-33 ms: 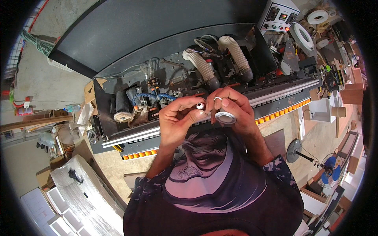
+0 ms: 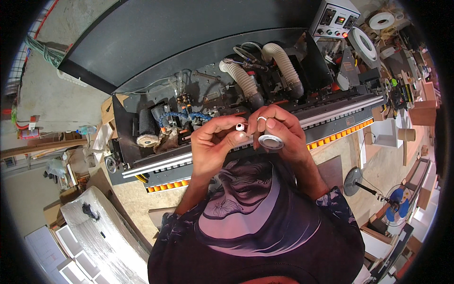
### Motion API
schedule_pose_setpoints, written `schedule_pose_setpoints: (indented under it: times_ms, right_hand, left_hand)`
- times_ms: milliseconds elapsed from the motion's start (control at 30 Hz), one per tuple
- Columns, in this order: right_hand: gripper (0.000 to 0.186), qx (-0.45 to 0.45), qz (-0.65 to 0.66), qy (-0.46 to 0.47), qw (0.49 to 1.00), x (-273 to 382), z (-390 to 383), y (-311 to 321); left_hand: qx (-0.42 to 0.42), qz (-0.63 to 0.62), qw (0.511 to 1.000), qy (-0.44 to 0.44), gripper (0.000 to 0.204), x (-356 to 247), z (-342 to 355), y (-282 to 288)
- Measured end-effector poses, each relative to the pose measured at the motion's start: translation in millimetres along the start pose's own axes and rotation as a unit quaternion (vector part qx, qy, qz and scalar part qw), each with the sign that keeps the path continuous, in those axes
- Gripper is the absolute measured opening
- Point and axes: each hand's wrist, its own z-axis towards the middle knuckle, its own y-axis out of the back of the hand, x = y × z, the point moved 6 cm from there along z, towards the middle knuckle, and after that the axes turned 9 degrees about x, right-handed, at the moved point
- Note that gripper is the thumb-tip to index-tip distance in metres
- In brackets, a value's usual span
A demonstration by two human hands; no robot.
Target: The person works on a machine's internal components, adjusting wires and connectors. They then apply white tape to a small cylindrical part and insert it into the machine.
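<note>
A long dark machine (image 2: 352, 110) spans the view, its broad black cover (image 2: 189, 35) standing raised behind it and a row of orange rollers (image 2: 338, 136) running along its near side. Below, the person's dark printed shirt (image 2: 283, 258) fills the lower middle. At lower left lies a bulky bundle (image 2: 106, 236) in clear wrap; at right stands a fan (image 2: 399, 206) with blue blades. A pale control box (image 2: 331, 21) with a lit red lamp sits at the machine's far right, and two ribbed hoses (image 2: 239, 78) curve down into its middle. Nearer the left end is a dark fuzzy roller (image 2: 146, 125). Close together at the machine's near edge are both hands, fingers curled: the left hand (image 2: 210, 149) pinches between thumb and forefinger, and the right hand (image 2: 289, 132) is folded inward, mostly closed. Against the right hand's lower fingers, held below the thumb, is a round white-rimmed piece (image 2: 271, 142). Smaller, a white piece (image 2: 240, 127) with a dark centre sits in the left hand's pinch. A thin white band (image 2: 262, 118) crosses a right finger; whether ring or tape, I cannot tell.
</note>
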Motion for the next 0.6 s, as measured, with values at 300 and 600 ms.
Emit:
schedule_pose_setpoints:
  times_ms: [300, 600]
  right_hand:
    - [0.025, 0.016, 0.071, -0.024, 0.997, 2.9, -3.5, -11.7]
    - [0.024, -0.065, 0.188, -0.105, 0.974, -29.8, -25.4, -6.6]
  left_hand:
    - [0.03, 0.122, 0.991, -0.036, 0.027, -6.7, -2.1, -2.8]
    - [0.018, 0.187, 0.981, -0.053, 0.021, 6.3, -19.3, -12.1]
